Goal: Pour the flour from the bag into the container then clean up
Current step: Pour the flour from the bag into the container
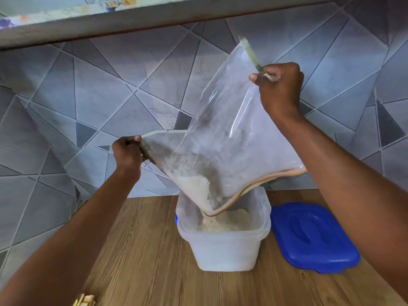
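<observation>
Right hand [279, 89] pinches the upper corner of the clear plastic flour bag [229, 138]; left hand [128, 154] pinches its 9 o'clock edge. Bag mouth dips into the translucent container [223, 246] on the worktop [141, 250]. Blue lid [313, 237] at 3 o'clock. Film limp, slippery, nearly empty; corner grips suit.

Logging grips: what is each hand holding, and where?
Both hold the clear plastic flour bag: left hand pinches its lower corner, right hand its upper edge.

A wood-grain desk [143, 250] carries a translucent container [223, 250] holding flour [227, 221]; a blue lid [313, 237] lies at its three o'clock, pale scraps [85, 301] at seven o'clock.
</observation>
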A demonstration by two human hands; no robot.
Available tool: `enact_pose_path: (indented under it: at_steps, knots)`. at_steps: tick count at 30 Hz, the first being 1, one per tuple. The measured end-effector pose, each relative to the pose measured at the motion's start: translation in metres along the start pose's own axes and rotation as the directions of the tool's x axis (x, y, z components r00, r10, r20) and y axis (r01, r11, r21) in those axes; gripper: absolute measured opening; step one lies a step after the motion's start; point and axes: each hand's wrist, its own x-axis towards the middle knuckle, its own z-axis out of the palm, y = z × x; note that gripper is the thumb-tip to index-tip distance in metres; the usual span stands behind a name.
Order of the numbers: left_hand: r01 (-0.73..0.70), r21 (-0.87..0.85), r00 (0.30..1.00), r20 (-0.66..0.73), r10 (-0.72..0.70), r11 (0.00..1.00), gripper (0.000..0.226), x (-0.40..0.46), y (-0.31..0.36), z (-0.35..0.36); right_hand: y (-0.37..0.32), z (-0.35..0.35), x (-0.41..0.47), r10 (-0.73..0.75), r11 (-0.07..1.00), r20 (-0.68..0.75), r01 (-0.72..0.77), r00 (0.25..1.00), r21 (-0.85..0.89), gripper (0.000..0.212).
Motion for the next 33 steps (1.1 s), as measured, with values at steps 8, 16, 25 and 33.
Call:
enact_pose_path:
  at_steps: [8,16,25,33]
  knots:
    - [-0.030,0.045,0.999,0.031,0.029,0.999,0.042,0.002,0.009,0.006,0.004,-0.004,-0.004,-0.016,1.000,0.045,0.016,0.999,-0.020,0.042]
    - [-0.017,0.071,1.000,0.009,0.016,0.997,0.042,0.005,0.014,0.004,0.007,-0.009,-0.003,-0.010,0.999,-0.002,0.009,1.000,-0.036,0.039]
    - [-0.035,0.089,0.999,0.030,0.033,0.995,0.041,0.011,0.018,0.004,0.003,-0.016,-0.005,-0.010,0.998,0.026,0.011,1.000,-0.060,0.041]
    - [-0.070,0.145,0.998,0.010,0.070,0.987,0.028,0.016,0.031,0.000,0.008,-0.020,-0.005,-0.016,0.996,0.010,0.017,1.000,-0.091,0.039]
